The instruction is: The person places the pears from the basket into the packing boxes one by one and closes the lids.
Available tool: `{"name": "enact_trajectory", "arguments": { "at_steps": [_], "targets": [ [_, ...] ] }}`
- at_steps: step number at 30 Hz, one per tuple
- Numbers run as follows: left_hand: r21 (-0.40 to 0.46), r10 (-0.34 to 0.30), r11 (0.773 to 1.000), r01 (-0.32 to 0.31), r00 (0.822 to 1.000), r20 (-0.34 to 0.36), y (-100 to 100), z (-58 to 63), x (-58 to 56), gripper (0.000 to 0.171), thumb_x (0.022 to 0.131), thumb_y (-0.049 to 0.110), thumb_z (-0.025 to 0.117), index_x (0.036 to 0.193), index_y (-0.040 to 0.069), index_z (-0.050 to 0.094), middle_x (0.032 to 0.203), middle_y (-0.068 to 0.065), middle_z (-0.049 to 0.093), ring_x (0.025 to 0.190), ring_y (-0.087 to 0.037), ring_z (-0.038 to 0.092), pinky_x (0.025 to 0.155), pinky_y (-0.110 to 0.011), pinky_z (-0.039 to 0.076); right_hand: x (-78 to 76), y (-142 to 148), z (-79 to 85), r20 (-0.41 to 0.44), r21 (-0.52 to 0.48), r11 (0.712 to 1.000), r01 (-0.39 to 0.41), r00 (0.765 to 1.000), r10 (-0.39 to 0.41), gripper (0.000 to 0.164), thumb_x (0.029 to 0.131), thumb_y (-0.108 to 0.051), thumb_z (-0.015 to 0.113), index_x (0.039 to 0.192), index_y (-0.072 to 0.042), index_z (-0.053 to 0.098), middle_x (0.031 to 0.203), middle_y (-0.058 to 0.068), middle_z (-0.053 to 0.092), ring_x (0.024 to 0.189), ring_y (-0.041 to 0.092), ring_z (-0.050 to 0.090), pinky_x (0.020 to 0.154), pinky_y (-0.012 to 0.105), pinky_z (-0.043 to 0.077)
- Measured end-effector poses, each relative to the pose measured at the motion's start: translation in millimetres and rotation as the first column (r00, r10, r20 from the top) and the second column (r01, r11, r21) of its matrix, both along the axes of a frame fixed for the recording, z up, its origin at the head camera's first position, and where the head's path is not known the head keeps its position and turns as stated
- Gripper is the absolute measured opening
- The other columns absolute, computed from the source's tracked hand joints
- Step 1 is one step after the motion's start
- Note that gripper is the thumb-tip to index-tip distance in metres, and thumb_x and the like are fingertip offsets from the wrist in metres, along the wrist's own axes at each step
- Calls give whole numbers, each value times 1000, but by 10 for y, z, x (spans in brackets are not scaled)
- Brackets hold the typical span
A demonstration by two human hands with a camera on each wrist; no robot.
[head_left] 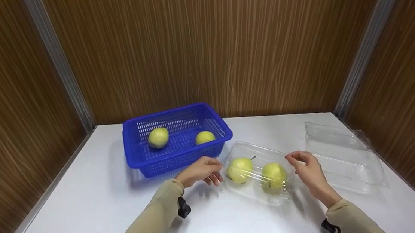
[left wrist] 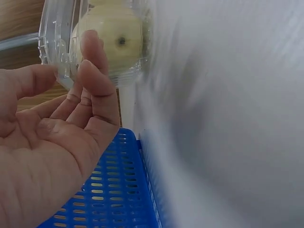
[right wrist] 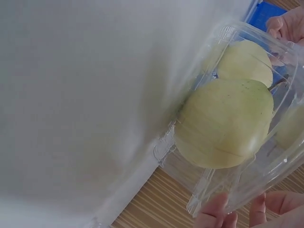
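A clear plastic clamshell box (head_left: 259, 194) stands on the table with two yellow-green pears (head_left: 274, 175) inside, its lid lying over them. My right hand (head_left: 310, 173) pinches the box's right edge between thumb and fingers. At the box's left end is my left hand (head_left: 201, 170), fingers loosely bent. Its thumb comes up to the plastic rim in the left wrist view, apart from the fingertips. The right wrist view shows a pear (right wrist: 225, 123) through the plastic. Whether the lid is fastened is hard to see.
Behind my left hand stands a blue perforated basket (head_left: 179, 158) with two more pears (head_left: 158, 137) in it. At the right lies another clear plastic box (head_left: 347, 164), opened out. Wood-grain panels (head_left: 201, 49) enclose the white table (head_left: 61, 204) at the back and sides.
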State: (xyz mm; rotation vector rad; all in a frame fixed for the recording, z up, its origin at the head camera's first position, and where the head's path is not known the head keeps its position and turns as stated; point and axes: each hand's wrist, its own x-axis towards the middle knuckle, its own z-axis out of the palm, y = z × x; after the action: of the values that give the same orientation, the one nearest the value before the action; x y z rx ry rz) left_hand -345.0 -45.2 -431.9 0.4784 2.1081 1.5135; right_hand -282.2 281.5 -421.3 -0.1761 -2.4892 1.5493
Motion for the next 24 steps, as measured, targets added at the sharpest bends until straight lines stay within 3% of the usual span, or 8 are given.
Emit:
{"name": "enact_trajectory", "arguments": {
  "at_steps": [8,13,16,21,24],
  "targets": [
    [6,5,1000,-5,1000,-9,11,-8,12,37,96,10,52,127,-9,56,78,-7,67,61,-13,61,54,-22,46,78,41,-51,19,57,998,1,1000,-2,34,98,-26,60,120,-1,61,129,14,49,116,22,49,84,26,43],
    [31,17,999,-18,999,46,41,-19,-4,38,92,9,55,127,-8,55,77,-7,65,61,-11,60,51,-20,42,147,110,-68,54,89,995,-37,998,32,44,97,-29,61,130,-2,50,130,17,45,112,22,48,79,22,47],
    [43,33,998,-36,997,77,54,-29,-12,39,90,7,56,126,-7,54,77,-8,65,61,-11,60,51,-20,42,180,147,-68,83,82,993,-80,994,73,50,97,-32,61,133,-1,45,127,18,46,108,22,50,79,26,49],
    [68,48,996,-56,993,109,70,-36,-23,39,90,4,57,127,-8,54,76,-8,66,61,-11,59,52,-20,46,219,205,-51,163,50,982,-181,972,170,59,96,-35,62,139,-3,38,117,16,51,100,25,58,77,34,54],
    [91,51,994,-64,989,135,76,-35,-27,39,90,2,57,127,-9,53,76,-8,65,60,-11,58,54,-20,48,229,252,-26,227,21,966,-258,942,247,68,94,-38,64,145,-6,30,115,16,54,92,22,61,75,34,55]
  ]
}}
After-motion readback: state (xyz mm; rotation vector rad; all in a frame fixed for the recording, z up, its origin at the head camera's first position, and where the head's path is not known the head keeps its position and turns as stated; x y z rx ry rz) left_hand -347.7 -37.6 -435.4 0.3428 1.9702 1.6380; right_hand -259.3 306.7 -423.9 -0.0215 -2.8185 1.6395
